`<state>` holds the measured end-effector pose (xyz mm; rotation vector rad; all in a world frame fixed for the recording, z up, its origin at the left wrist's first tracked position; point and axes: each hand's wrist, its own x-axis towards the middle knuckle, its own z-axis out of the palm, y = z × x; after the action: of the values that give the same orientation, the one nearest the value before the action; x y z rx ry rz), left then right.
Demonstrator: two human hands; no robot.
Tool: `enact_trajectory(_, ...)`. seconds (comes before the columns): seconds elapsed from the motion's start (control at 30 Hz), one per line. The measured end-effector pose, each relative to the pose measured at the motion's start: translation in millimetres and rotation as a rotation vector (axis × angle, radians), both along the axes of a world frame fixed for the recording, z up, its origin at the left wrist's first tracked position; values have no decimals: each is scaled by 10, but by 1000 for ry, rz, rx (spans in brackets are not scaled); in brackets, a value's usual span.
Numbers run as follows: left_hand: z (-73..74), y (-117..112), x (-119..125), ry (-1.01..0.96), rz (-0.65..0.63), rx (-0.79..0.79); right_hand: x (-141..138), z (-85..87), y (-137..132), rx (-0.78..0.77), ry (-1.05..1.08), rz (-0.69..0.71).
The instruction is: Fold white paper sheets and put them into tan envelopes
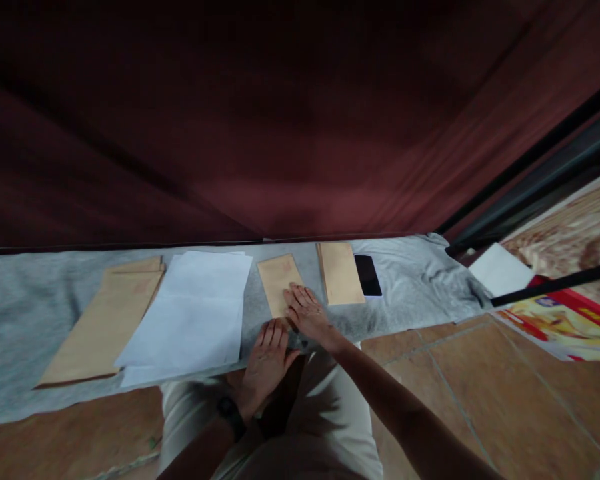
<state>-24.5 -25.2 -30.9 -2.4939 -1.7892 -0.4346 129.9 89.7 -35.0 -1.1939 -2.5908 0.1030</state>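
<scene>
A small brown paper envelope [279, 275] lies flat on the grey cloth in front of me, tilted slightly. My right hand [307, 313] rests palm down on its lower right part, with fingers stretched out. Beside it, my left hand [270, 360] is flat too, fingers extended and thumb apart, its fingertips at the envelope's bottom edge. The hands cover that lower end. A stack of similar small brown envelopes [343, 273] sits just right of my right hand. To the left of the hands lies a pile of white paper sheets [195, 317].
Larger brown envelopes [105, 320] lie left of the white sheets. A dark-screened phone [368, 275] is beside the small stack. The grey cloth [420, 287] covers a narrow surface against a dark red fabric [300, 133]. A colourful box [570, 320] stands at the right.
</scene>
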Motion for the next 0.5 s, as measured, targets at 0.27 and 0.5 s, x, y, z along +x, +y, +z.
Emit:
enact_trajectory(0.27,11,331,253,-72,146,0,-7,8,34,-23,-38,-1)
enact_trajectory(0.5,-112,321,190,-42,190,11,-32,23,45,-34,-15,-24)
